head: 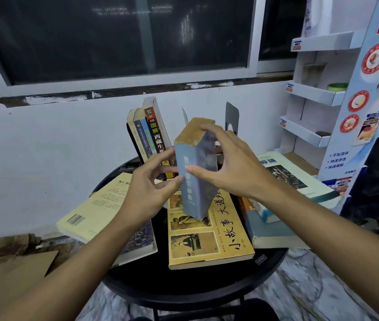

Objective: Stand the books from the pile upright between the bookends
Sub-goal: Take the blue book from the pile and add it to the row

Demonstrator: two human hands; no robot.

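Observation:
A thick grey-blue book [197, 172] with yellowed pages is held upright above the round black table [195, 293]. My right hand [230, 165] grips it from the right, thumb on the spine and fingers over the top. My left hand [151, 188] touches its left side with curled fingertips. Behind it, several books [149, 133] stand leaning against the left bookend. The grey right bookend [232, 118] stands apart at the back. A yellow book [209, 230] lies flat under the held book.
A pale yellow book [95, 209] lies at the table's left over a dark patterned one [139, 237]. Stacked books [285, 200] lie at the right. A white cardboard display shelf [318, 96] stands at the right. Brown cardboard [10, 269] lies on the floor at the left.

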